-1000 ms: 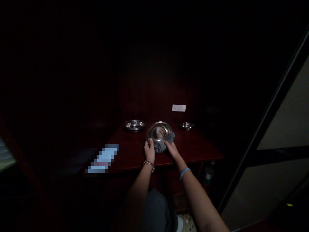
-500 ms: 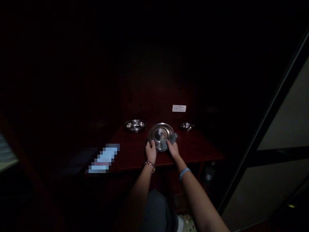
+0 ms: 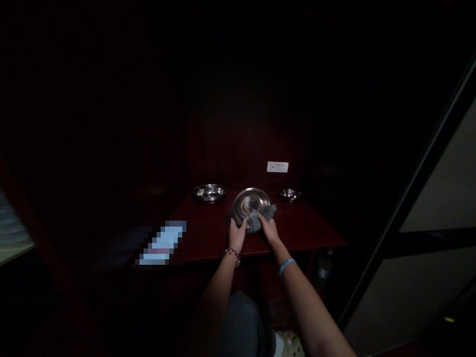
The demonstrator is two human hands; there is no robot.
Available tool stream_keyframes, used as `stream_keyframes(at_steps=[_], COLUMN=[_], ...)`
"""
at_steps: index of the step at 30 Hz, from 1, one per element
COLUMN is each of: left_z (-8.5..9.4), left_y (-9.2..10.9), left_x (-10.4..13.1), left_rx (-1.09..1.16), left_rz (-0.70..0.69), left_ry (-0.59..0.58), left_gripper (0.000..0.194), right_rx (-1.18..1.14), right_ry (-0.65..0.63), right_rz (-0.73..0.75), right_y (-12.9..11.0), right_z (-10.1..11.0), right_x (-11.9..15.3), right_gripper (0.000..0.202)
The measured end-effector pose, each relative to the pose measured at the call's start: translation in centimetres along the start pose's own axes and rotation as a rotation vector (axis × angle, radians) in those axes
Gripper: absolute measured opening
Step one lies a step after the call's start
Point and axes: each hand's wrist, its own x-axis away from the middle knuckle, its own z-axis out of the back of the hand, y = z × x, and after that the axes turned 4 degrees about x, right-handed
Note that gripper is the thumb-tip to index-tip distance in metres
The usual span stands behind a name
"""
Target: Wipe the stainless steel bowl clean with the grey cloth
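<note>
A round, shiny metal plate [image 3: 250, 202] is held up over the dark red table, tilted toward me. My left hand [image 3: 237, 233] grips its lower left rim, thumb on the near face. In my right hand [image 3: 268, 228] is a grey cloth [image 3: 255, 223], bunched against the plate's lower right rim. The fingers behind the plate are hidden. Farther back on the table, a wide metal basin [image 3: 209, 193] stands to the left and a smaller metal bowl [image 3: 290, 195] to the right.
The dark red table [image 3: 219, 243] ends just in front of my wrists. A white power socket [image 3: 277, 167] is on the back wall. At the left lies a pixelated bright patch [image 3: 163, 244]. Below the table's right end stands a bottle [image 3: 323, 270]; a framed panel [image 3: 427, 198] rises at the right.
The view has shifted slightly. My left thumb has moved a little along the rim toward the cloth, and the plate is turned slightly. Both hands keep their hold.
</note>
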Motion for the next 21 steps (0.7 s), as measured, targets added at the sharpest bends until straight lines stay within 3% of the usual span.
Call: stream_keyframes(at_steps=[11,21], left_z=[-0.11,-0.08], left_y=[-0.35,0.21], left_x=[-0.07,0.01], left_rx=[0.015,0.003], left_rz=[-0.002,-0.003], left_ry=[-0.056,-0.021], left_gripper=[0.037,0.036], right_rx=[-0.014,-0.022], right_ry=[-0.022,-0.018], right_rz=[0.012,0.025], right_y=[0.12,0.14], right_z=[0.01,-0.19], right_x=[-0.05,-0.03], right_gripper=[0.043,0.04])
